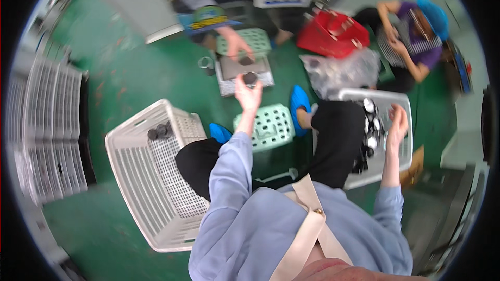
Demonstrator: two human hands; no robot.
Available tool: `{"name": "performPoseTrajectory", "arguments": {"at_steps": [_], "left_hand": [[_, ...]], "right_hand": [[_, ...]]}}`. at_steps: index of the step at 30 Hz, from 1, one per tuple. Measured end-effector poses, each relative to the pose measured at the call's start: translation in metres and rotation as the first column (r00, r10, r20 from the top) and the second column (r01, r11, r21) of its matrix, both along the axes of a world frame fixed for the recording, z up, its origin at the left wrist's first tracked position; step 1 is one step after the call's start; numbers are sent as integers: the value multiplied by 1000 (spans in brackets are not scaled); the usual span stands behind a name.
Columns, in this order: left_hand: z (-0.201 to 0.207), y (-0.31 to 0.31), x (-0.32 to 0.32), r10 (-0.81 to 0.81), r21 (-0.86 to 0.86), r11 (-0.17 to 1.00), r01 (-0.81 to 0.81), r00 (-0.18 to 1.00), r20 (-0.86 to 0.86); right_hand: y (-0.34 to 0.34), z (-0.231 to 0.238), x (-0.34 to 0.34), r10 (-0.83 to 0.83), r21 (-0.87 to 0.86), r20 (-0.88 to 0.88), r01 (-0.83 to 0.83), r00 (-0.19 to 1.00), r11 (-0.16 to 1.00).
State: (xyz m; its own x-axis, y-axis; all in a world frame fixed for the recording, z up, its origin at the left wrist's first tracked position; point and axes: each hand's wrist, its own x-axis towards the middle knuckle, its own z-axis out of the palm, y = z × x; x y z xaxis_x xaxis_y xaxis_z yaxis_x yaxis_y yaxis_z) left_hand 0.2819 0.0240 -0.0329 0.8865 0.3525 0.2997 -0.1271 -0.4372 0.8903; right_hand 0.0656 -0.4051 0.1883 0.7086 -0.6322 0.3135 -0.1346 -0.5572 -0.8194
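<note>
While the person sits on the green floor (pixel 120 88) with the pale green stool (pixel 268 125) between the knees, the left hand (pixel 248 93) is raised just beyond that stool, fingers curled around a small dark round part (pixel 250 78) held at the fingertips. Straight past the stool and the held part lies a flat grey tray (pixel 229 80) on the floor, where another person's hand (pixel 235 41) rests over a similar dark piece (pixel 246 61). Right of the stool, the right hand (pixel 398 122) hovers over a white crate (pixel 401 104) filled with dark and shiny round parts (pixel 370 125); its fingers are loosely bent, and whether it grips anything cannot be told through the blur. Left of the stool stands a big white slatted basket (pixel 140 187) with a few dark round parts (pixel 160 131) in its far corner. Farther beyond the stool, to the right, are a crumpled clear plastic bag (pixel 341 70) and a red basket (pixel 333 34), beside a second seated person in a blue cap (pixel 433 15).
</note>
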Motion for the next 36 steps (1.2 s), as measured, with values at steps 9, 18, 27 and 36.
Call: {"name": "performPoseTrajectory", "arguments": {"at_steps": [9, 18, 27, 36], "left_hand": [[30, -35, -103, -104, -4, 995, 104, 994, -19], [-9, -41, -163, -166, -40, 986, 163, 978, -125], [-16, -31, -166, -157, -92, 986, 142, 970, -184], [-25, -30, -156, -165, -34, 986, 162, 956, -243]], "right_hand": [[-76, -166, -95, -338, -200, -419, 278, 843, 940], [-91, -228, -57, -265, -150, -620, 220, 739, 964], [-103, -238, -10, -282, -132, -770, 290, 572, 948], [-136, -216, -35, -98, 495, -449, 339, 888, 800]]}}
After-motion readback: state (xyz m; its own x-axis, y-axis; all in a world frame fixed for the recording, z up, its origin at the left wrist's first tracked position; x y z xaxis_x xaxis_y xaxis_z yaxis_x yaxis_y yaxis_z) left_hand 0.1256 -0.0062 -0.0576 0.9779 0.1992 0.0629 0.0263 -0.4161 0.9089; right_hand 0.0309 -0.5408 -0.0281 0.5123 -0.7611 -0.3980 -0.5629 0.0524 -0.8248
